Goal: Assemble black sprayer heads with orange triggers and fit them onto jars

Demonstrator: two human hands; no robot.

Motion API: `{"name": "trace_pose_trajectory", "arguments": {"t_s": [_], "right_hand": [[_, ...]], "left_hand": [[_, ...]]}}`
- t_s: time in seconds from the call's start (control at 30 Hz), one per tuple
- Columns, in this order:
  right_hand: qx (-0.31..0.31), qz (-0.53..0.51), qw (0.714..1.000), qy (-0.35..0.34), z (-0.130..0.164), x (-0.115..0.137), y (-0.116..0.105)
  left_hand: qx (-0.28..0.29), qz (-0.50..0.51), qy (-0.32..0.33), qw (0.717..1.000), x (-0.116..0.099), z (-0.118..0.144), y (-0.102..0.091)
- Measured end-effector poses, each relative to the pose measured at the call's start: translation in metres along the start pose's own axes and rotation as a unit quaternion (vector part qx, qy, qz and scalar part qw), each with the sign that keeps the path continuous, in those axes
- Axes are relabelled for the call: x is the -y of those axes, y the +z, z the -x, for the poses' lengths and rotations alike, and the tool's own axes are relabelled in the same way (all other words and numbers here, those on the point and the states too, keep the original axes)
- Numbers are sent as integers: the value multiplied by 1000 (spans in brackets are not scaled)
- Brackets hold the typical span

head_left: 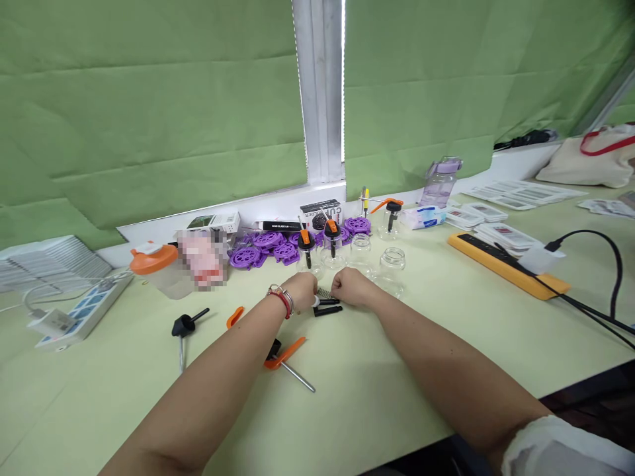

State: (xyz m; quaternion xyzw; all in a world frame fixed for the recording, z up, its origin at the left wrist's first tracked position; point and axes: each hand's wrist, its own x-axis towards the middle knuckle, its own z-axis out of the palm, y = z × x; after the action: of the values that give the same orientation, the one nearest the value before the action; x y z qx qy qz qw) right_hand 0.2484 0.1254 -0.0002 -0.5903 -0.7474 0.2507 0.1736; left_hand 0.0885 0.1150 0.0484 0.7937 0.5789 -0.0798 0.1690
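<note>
My left hand (300, 291), with bracelets at the wrist, is closed, its fingers curled over the table. Opposite it my right hand (353, 288) is closed too, fingertips turned inward. A small metal coil spring (324, 292) shows in the gap between the hands; whether either holds it I cannot tell. Just below lie two black tubes (328, 311), beside a white piece (316, 301) at my left hand. Nearer to me are a grinder crank with an orange arm and metal rod (297, 379), a loose orange piece (235, 317) and a black cone-shaped part with a rod (183, 324).
Behind my hands stand glass jars (392, 259), some with orange-and-black grinder tops (331, 228), and purple plastic parts (270, 240). An orange-lidded bottle (161, 268) and white power strip (86, 311) are left. A yellow power strip (506, 264) with cables lies right, near a purple bottle (440, 182).
</note>
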Motion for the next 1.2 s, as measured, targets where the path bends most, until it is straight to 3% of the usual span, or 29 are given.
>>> {"name": "trace_pose_trajectory", "arguments": {"t_s": [0.17, 0.37, 0.63, 1.2], "right_hand": [[-28, -27, 999, -38, 0, 1, 6], [-38, -25, 999, -24, -5, -1, 8], [-16, -37, 999, 0, -6, -8, 2], [-7, -31, 999, -17, -4, -4, 6]], "left_hand": [[4, 3, -1, 1000, -1, 0, 1], [-1, 4, -4, 1000, 0, 0, 1], [-7, -2, 2, 1000, 1, -2, 2], [-5, 30, -6, 1000, 3, -1, 4]]}}
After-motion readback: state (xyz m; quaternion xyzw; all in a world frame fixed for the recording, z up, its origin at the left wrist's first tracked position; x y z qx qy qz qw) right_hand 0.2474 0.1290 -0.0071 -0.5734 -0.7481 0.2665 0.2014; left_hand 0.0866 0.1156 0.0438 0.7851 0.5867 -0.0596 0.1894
